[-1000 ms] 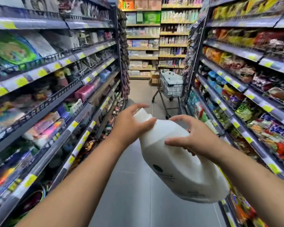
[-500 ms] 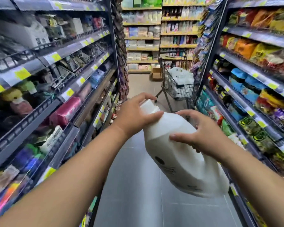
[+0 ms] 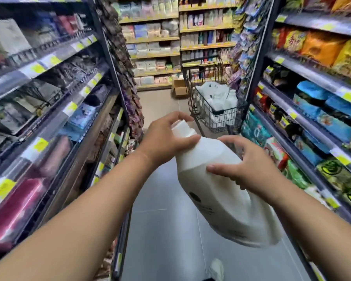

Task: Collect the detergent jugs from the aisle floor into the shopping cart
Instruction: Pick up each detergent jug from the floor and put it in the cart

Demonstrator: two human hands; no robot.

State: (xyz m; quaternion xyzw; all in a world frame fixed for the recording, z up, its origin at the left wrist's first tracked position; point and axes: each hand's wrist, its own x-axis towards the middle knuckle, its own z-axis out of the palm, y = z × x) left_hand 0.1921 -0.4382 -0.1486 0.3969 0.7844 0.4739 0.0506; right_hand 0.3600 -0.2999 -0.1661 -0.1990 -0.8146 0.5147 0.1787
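I carry a large white detergent jug (image 3: 221, 201) in front of me, tilted with its cap pointing away and up. My left hand (image 3: 164, 138) wraps the neck just below the cap. My right hand (image 3: 245, 169) grips the jug's upper side near the handle. Ahead on the right side of the aisle stands a wire shopping cart (image 3: 209, 116), with several white jugs (image 3: 217, 94) inside it.
Tall shelves of packaged goods line the aisle on the left (image 3: 49, 110) and right (image 3: 312, 110). A cardboard box (image 3: 179, 89) sits on the floor beyond the cart. The grey tiled floor (image 3: 162, 230) runs between the shelves to the cart. My white shoe (image 3: 217, 268) shows below.
The cart has come closer and larger in view as I walk down the aisle. Both hands keep the same hold on the jug.
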